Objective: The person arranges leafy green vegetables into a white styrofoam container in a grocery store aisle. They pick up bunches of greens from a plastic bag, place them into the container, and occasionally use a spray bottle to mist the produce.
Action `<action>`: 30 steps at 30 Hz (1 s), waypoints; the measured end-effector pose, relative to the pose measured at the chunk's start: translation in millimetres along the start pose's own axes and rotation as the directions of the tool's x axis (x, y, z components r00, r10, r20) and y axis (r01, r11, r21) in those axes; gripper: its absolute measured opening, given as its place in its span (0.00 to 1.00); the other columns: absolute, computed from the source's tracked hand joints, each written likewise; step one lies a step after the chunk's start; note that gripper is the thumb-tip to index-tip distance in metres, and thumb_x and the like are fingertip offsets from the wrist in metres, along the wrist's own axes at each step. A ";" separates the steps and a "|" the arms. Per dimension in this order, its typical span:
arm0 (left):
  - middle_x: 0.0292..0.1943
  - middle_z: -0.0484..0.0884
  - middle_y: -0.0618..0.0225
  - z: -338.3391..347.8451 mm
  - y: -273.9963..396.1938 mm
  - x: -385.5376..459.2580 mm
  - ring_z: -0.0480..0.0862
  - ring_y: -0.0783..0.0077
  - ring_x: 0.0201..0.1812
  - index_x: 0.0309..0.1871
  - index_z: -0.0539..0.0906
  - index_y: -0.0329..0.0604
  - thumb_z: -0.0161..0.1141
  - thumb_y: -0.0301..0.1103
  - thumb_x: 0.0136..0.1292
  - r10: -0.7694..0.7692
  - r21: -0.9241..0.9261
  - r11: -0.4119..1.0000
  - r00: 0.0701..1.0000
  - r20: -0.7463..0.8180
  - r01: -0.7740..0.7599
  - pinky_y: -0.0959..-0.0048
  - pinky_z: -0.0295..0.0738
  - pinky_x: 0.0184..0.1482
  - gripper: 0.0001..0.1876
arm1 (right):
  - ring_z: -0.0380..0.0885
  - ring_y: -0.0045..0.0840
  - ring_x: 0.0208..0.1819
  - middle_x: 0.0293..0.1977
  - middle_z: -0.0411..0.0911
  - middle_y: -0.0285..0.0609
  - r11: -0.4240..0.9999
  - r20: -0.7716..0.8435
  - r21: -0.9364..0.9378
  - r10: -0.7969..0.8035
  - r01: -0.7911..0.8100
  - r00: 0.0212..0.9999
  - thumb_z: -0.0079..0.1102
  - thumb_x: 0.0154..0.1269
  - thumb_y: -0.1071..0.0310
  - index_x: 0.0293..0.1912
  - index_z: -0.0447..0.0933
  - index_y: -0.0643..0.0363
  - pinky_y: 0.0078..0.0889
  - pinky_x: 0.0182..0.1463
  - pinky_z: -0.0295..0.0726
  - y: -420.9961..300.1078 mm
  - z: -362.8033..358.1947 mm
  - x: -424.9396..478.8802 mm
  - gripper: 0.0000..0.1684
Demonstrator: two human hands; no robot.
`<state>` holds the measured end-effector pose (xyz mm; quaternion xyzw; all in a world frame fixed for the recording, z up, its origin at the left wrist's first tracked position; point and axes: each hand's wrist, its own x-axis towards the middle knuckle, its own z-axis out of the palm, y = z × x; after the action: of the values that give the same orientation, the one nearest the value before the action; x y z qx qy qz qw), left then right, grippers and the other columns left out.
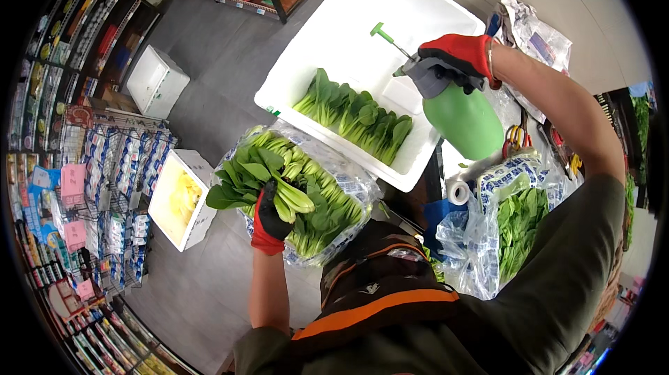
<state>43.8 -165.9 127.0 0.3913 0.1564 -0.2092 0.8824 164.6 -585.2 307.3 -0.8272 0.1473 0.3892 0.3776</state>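
Note:
In a red and black work glove, my left hand [272, 218] grips several heads of leafy green vegetable [256, 171], their pale stems pointing right. Beneath them is a clear plastic bag [360, 187] packed with more of the same greens [329, 208]. My right hand [454, 61], gloved alike, holds a green pump spray bottle [462, 119] by its grey head, the nozzle facing left. The bottle is over the right side of a large white foam box [319, 25]. Inside that box, a row of greens [355, 119] lies along its near wall.
A second bag of leafy greens [522, 223] lies at the right, near a tape roll [459, 192] and scissors [517, 137]. Smaller foam boxes [157, 82] stand on the grey floor at the left, one holding something yellow [185, 197]. Store shelves [68, 25] line the left.

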 end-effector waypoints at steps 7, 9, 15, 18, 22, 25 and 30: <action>0.47 0.77 0.64 -33.4 -17.0 -28.1 0.79 0.59 0.50 0.61 0.71 0.42 0.52 0.44 0.70 -0.001 0.092 0.996 0.999 -0.042 0.005 0.50 0.73 0.59 0.22 | 0.63 0.22 0.23 0.27 0.69 0.32 0.997 -0.065 0.058 0.055 -0.051 0.996 0.44 0.67 0.46 0.34 0.76 0.49 0.34 0.27 0.61 -38.1 -3.0 33.5 0.20; 0.47 0.78 0.61 -28.8 -16.2 -31.9 0.80 0.60 0.50 0.58 0.72 0.40 0.50 0.43 0.71 -0.043 -0.042 0.998 0.997 -0.066 0.040 0.55 0.74 0.57 0.20 | 0.64 0.22 0.26 0.27 0.69 0.31 0.998 -0.107 0.026 0.068 -0.066 0.992 0.43 0.67 0.46 0.35 0.76 0.49 0.34 0.28 0.62 -52.4 -1.2 33.3 0.20; 0.48 0.79 0.59 -22.8 -19.9 -27.6 0.80 0.61 0.52 0.55 0.74 0.37 0.49 0.39 0.72 -0.021 0.008 1.000 0.999 -0.041 0.021 0.60 0.74 0.58 0.16 | 0.65 0.20 0.16 0.22 0.69 0.35 0.996 -0.094 -0.086 0.022 -0.030 0.995 0.46 0.66 0.47 0.35 0.77 0.52 0.29 0.18 0.68 -61.4 6.3 36.2 0.20; 0.49 0.79 0.59 -20.4 -18.2 -21.3 0.79 0.61 0.53 0.55 0.74 0.36 0.48 0.37 0.72 -0.003 0.014 1.000 1.000 -0.031 0.003 0.62 0.74 0.58 0.16 | 0.67 0.26 0.26 0.27 0.70 0.36 0.983 0.003 -0.159 0.097 -0.096 0.995 0.44 0.67 0.49 0.33 0.76 0.54 0.39 0.29 0.69 -49.5 14.5 44.9 0.20; 0.45 0.79 0.59 3.0 -11.9 -8.0 0.81 0.64 0.48 0.54 0.73 0.35 0.47 0.40 0.73 0.041 0.221 0.974 0.999 0.009 -0.042 0.65 0.77 0.53 0.17 | 0.68 0.25 0.27 0.28 0.71 0.36 0.972 0.052 -0.186 0.157 -0.145 0.986 0.43 0.69 0.53 0.32 0.76 0.53 0.39 0.30 0.70 -17.0 16.7 40.8 0.18; 0.45 0.80 0.59 -0.2 -18.5 2.3 0.81 0.64 0.48 0.54 0.73 0.35 0.47 0.38 0.73 0.079 0.302 0.949 0.996 0.039 -0.087 0.65 0.77 0.53 0.16 | 0.68 0.26 0.27 0.29 0.71 0.36 0.959 0.117 -0.200 0.228 -0.201 0.967 0.43 0.69 0.54 0.32 0.75 0.52 0.40 0.31 0.71 13.6 16.1 44.3 0.17; 0.44 0.80 0.59 -12.9 -25.2 19.0 0.81 0.64 0.48 0.55 0.73 0.35 0.49 0.37 0.73 0.197 0.639 0.728 0.968 0.154 -0.249 0.65 0.77 0.53 0.16 | 0.71 0.25 0.26 0.27 0.72 0.36 0.906 0.126 -0.382 0.248 -0.184 0.961 0.46 0.66 0.49 0.33 0.76 0.52 0.38 0.29 0.73 34.0 15.1 43.8 0.18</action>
<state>46.4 -176.0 94.6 0.6822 -0.0081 -0.1577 0.7139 166.9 -594.7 250.6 -0.8250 0.1298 0.5189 0.1821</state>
